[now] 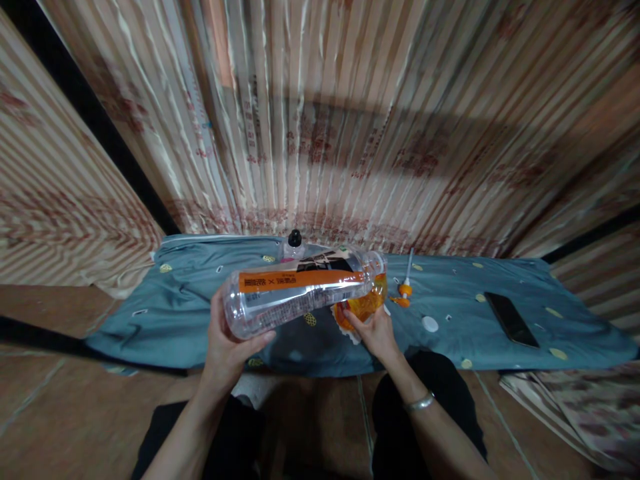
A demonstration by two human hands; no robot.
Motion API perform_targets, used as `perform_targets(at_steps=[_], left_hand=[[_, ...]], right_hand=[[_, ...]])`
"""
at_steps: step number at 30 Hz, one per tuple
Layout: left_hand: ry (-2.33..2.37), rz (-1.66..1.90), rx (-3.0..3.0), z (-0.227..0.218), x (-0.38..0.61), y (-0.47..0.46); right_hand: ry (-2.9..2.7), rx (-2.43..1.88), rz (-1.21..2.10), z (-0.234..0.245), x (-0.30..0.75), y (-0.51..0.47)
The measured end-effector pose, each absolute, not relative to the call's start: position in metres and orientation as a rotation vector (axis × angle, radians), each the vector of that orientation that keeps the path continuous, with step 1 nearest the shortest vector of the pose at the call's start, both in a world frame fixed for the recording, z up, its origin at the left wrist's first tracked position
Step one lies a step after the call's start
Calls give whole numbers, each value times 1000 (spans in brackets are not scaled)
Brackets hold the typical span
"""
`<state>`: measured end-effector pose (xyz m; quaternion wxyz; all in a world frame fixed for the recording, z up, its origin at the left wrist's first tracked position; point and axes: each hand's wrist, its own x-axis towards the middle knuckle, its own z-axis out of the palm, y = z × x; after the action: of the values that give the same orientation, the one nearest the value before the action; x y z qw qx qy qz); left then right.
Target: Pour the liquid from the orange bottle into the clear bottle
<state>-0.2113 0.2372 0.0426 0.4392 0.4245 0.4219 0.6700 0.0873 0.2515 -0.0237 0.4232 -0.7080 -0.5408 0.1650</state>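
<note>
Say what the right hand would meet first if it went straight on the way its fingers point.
The orange container that the right hand touches; beyond that, probably the clear bottle, though depth is unclear.

Large clear plastic bottle (300, 297) with an orange label strip and dark print along its side. It's held in the air above the blue bed sheet, nearly horizontal. The base is lower, in the left hand (225, 343); the neck end is higher, to the right. Orange translucent container (364, 307) sits right under the neck, touching it, gripped by the right hand (376, 333).
</note>
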Motion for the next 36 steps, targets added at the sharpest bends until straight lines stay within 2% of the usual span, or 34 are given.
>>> perform_targets(at_steps=[36], left_hand=[[997,1670,1066,45,-208,238]], right_hand=[[-1368,-1777,411,-22,88,251]])
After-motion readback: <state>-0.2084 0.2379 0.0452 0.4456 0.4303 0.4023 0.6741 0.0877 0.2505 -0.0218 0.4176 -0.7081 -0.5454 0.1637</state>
